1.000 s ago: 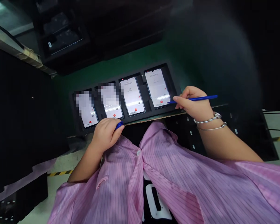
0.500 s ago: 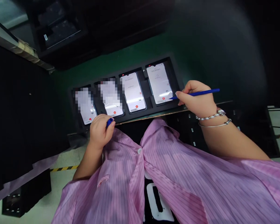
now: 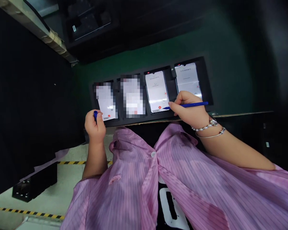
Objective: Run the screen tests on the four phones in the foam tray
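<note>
A black tray (image 3: 148,118) holds several smartphones side by side, screens lit and facing up. My right hand (image 3: 187,108) grips a blue stylus (image 3: 194,104), its tip just by the lower right corner of the third phone (image 3: 156,92). That hand also covers the lower part of the far right phone (image 3: 187,76). My left hand (image 3: 94,126) is closed around a second blue stylus (image 3: 95,115), at the tray's near left corner beside the leftmost phone (image 3: 106,102). Another phone (image 3: 133,95) lies between them, its screen pixelated.
The tray rests on a green mat (image 3: 225,54). A black panel (image 3: 31,95) rises at the left, and a dark shelf unit (image 3: 91,28) stands beyond the mat. My pink striped smock (image 3: 132,182) fills the lower view, above a floor with yellow-black tape (image 3: 26,211).
The view has swung, shifting the tray right. My right hand has moved left from the far right phone to the third phone. My left hand has moved toward the tray's left corner.
</note>
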